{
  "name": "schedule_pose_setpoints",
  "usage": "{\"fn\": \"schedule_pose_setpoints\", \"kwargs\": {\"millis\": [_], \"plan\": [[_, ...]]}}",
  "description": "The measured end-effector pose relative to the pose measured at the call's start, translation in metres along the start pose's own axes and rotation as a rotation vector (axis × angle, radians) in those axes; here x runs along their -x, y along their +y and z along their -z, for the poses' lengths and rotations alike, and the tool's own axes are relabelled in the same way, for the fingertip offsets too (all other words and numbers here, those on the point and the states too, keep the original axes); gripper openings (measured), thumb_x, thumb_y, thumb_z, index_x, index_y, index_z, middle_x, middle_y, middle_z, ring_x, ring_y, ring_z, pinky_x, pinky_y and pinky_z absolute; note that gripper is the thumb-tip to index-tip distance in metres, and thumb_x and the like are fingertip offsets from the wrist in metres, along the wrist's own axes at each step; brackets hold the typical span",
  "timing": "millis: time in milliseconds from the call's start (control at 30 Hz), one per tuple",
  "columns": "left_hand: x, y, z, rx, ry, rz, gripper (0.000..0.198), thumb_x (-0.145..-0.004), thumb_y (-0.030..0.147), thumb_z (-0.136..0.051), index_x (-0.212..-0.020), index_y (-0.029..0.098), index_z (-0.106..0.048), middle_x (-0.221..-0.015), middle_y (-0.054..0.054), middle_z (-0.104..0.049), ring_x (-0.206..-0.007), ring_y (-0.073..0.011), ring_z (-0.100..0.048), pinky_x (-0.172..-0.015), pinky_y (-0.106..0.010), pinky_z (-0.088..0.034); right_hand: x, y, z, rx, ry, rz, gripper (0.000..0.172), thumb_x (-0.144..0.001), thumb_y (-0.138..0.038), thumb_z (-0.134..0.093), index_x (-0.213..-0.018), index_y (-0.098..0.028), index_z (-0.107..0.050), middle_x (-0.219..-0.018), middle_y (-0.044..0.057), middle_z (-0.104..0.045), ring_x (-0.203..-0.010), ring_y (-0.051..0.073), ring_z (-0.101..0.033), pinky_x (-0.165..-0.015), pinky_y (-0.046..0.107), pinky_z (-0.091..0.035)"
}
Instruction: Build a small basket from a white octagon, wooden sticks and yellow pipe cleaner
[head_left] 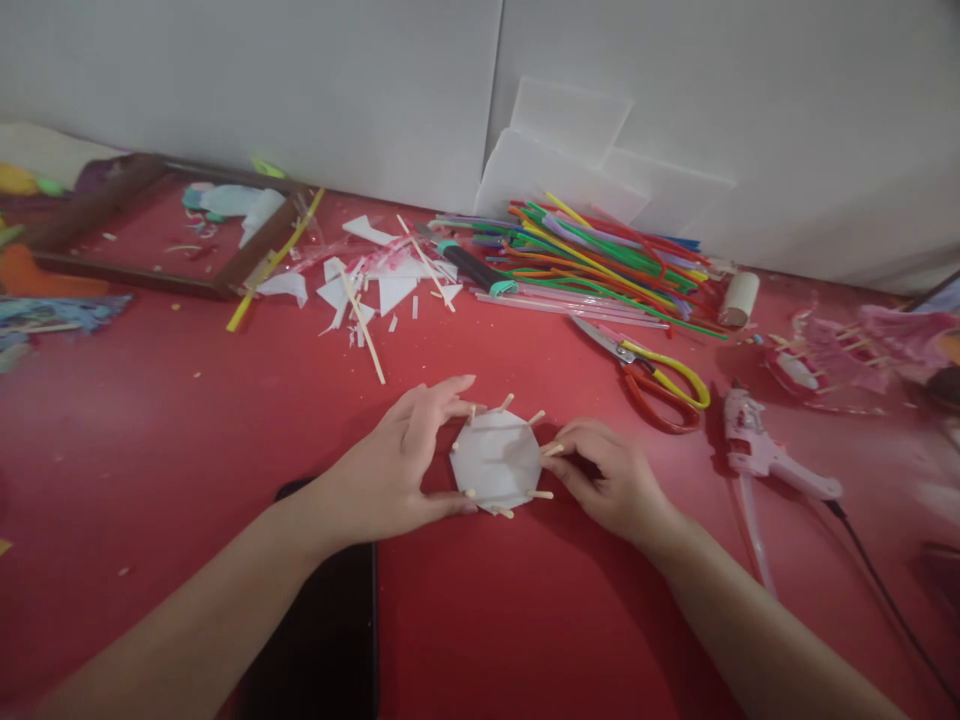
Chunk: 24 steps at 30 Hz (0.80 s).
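A white, many-sided flat piece (496,460) lies in front of me, with several short wooden sticks standing round its edge. My left hand (420,455) grips its left side, the thumb at the lower left stick and the fingers by the upper left one. On the opposite side, my right hand (611,480) pinches a short wooden stick (553,450) at the rim between thumb and fingertips. Whether that stick is fixed to the piece, I cannot tell.
Scissors (641,375) and a pink glue gun (765,450) lie to the right. Pipe cleaners (600,255), a cutter knife (476,268) and white scraps (394,292) are spread behind. A wooden frame (127,270) sits left; a dark flat object (322,630) lies under my left forearm.
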<state>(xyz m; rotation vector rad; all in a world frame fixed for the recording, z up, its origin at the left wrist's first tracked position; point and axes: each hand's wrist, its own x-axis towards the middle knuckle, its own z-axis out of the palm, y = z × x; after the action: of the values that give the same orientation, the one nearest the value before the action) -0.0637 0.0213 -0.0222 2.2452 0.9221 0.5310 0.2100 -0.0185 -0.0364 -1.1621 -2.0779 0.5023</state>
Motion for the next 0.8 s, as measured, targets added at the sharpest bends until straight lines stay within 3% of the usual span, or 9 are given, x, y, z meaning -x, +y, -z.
{"fn": "schedule_pose_setpoints", "kwargs": {"millis": [67,167,267,400,467,567,633,733,800], "plan": [[-0.001,0.001,0.000,-0.023,0.008,0.011,0.098,-0.078,0.056,-0.074,-0.152,0.025,-0.017,-0.141,-0.019,-0.054,-0.138,-0.0390,-0.046,-0.109,-0.059,-0.042,0.001,0.000,0.002,0.012,-0.019,-0.015,0.006,-0.093,-0.019,-0.059,-0.097,-0.022,-0.062,-0.085,0.005,-0.068,-0.077,0.016,-0.064,-0.069,0.029,-0.054],[-0.002,0.002,-0.002,-0.076,0.053,0.023,0.099,-0.075,0.058,-0.076,-0.151,0.024,-0.022,-0.136,-0.018,-0.057,-0.134,-0.0399,-0.049,-0.110,-0.060,-0.039,0.004,-0.002,0.008,0.050,-0.035,-0.062,0.024,-0.091,-0.018,-0.057,-0.114,-0.023,-0.058,-0.098,0.007,-0.067,-0.083,0.018,-0.064,-0.072,0.031,-0.055],[-0.002,0.001,-0.004,-0.104,0.082,0.033,0.112,-0.067,0.063,-0.079,-0.153,0.022,-0.020,-0.132,-0.019,-0.058,-0.129,-0.0412,-0.052,-0.112,-0.065,-0.034,0.005,-0.004,0.013,0.068,-0.035,-0.066,0.036,-0.083,-0.011,-0.055,-0.117,-0.023,-0.053,-0.104,0.009,-0.064,-0.089,0.021,-0.063,-0.078,0.035,-0.055],[-0.001,0.002,-0.003,-0.085,0.031,0.097,0.123,-0.055,0.069,-0.082,-0.153,0.025,-0.023,-0.147,-0.022,-0.047,-0.142,-0.0472,-0.037,-0.113,-0.067,-0.032,0.003,-0.004,0.015,0.086,-0.092,-0.020,0.043,-0.075,-0.011,-0.055,-0.117,-0.022,-0.053,-0.109,0.011,-0.062,-0.102,0.027,-0.059,-0.087,0.044,-0.052],[-0.001,0.003,0.000,-0.058,-0.001,0.104,0.119,-0.059,0.068,-0.081,-0.154,0.025,-0.023,-0.152,-0.023,-0.043,-0.145,-0.0469,-0.032,-0.114,-0.068,-0.030,0.002,-0.004,0.014,0.094,-0.126,0.001,0.043,-0.078,-0.019,-0.061,-0.119,-0.020,-0.052,-0.114,0.013,-0.061,-0.106,0.029,-0.057,-0.092,0.048,-0.050],[-0.001,0.004,0.003,-0.024,-0.016,0.079,0.118,-0.069,0.064,-0.077,-0.157,0.024,-0.009,-0.148,-0.023,-0.049,-0.145,-0.0427,-0.036,-0.116,-0.069,-0.026,0.000,-0.005,0.013,0.093,-0.151,0.007,0.049,-0.080,-0.035,-0.070,-0.123,-0.019,-0.051,-0.118,0.014,-0.061,-0.108,0.030,-0.056,-0.095,0.051,-0.047],[-0.002,0.005,0.005,-0.045,-0.030,0.051,0.116,-0.070,0.064,-0.076,-0.157,0.025,-0.010,-0.148,-0.023,-0.050,-0.145,-0.0417,-0.037,-0.116,-0.070,-0.024,-0.001,-0.006,0.013,0.071,-0.140,0.007,0.055,-0.081,-0.041,-0.071,-0.126,-0.019,-0.050,-0.119,0.014,-0.061,-0.109,0.030,-0.057,-0.096,0.051,-0.047],[-0.002,0.006,0.008,-0.077,-0.038,0.040,0.124,-0.061,0.074,-0.075,-0.156,0.025,-0.013,-0.153,-0.023,-0.045,-0.142,-0.0422,-0.041,-0.117,-0.071,-0.021,-0.002,-0.008,0.016,-0.004,-0.055,0.045,0.059,-0.083,-0.041,-0.066,-0.134,-0.019,-0.046,-0.118,0.014,-0.062,-0.108,0.030,-0.058,-0.093,0.049,-0.049],[0.002,0.005,0.012,-0.101,0.026,0.021,0.122,-0.058,0.081,-0.069,-0.155,0.025,-0.021,-0.153,-0.021,-0.045,-0.142,-0.0418,-0.042,-0.117,-0.068,-0.024,-0.002,-0.010,0.019,-0.057,0.032,0.094,0.056,-0.085,-0.036,-0.060,-0.137,-0.020,-0.045,-0.115,0.013,-0.062,-0.104,0.028,-0.059,-0.090,0.048,-0.050]]}}
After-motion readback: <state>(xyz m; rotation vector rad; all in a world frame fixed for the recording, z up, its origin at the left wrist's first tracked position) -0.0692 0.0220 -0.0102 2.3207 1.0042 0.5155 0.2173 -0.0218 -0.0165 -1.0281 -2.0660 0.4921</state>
